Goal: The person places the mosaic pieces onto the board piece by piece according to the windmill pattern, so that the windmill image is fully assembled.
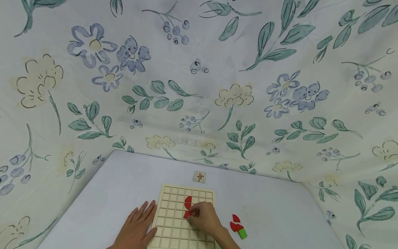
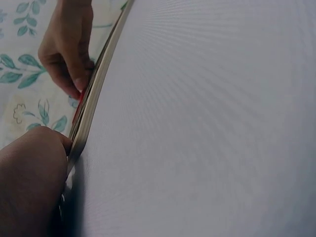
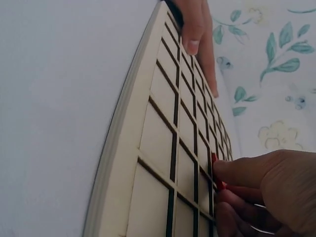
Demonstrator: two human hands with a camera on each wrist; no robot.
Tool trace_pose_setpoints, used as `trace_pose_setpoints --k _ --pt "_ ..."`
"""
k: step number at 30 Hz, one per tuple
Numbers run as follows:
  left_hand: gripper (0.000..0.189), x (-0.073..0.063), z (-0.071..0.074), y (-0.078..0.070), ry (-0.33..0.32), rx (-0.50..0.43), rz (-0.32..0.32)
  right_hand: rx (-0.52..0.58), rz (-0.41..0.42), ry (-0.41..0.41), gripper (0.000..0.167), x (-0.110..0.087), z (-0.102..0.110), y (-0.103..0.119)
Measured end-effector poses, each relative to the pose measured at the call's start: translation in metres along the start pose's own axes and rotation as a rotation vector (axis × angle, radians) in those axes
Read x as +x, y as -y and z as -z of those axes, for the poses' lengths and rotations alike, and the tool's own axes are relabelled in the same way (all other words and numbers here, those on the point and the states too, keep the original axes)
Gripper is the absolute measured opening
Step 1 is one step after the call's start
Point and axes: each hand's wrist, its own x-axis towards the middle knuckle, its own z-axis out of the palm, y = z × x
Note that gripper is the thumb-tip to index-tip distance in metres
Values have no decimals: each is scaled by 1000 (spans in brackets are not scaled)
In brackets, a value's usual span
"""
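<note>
A pale wooden grid board (image 1: 168, 221) lies on the white table. My left hand (image 1: 136, 224) lies spread along its left edge, the thumb over the rim. Two red quarter-circle pieces (image 1: 188, 199) sit one above the other in the grid's upper middle. Just below them, my right hand (image 1: 205, 218) pinches a red piece (image 1: 187, 214) between thumb and fingers, at a grid cell. In the right wrist view that red piece (image 3: 215, 160) is down at the grid lines, partly covered by the fingers.
Right of the board lie several loose red pieces (image 1: 236, 218) and a green square (image 1: 242, 233). A small pattern card (image 1: 199, 176) with a red pinwheel figure lies beyond the board's far edge. Floral cloth (image 1: 199, 103) hangs behind the table (image 1: 130, 180).
</note>
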Motion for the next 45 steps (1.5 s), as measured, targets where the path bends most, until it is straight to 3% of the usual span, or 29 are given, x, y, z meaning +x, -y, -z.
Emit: trace_pose_setpoints --k 6,12,22,30,34,41,45 --pt "70 0 -5 2 -38 16 -9 -203 48 -91 24 2 -12 3" --pt "69 0 -4 1 -25 6 -13 -308 45 -96 14 -1 -18 7" --pt "66 3 5 -3 42 -49 17 -295 92 -100 4 1 -13 6" --pt "68 0 1 -1 10 -9 -8 -221 87 37 4 0 -7 0" --pt "67 0 2 -1 12 -18 1 -207 117 23 5 0 -8 -2" --pt "69 1 9 -3 53 -31 18 -71 110 -36 11 -1 -12 -6" --pt "67 3 10 -5 63 -58 40 -87 118 -34 11 -1 -11 -5"
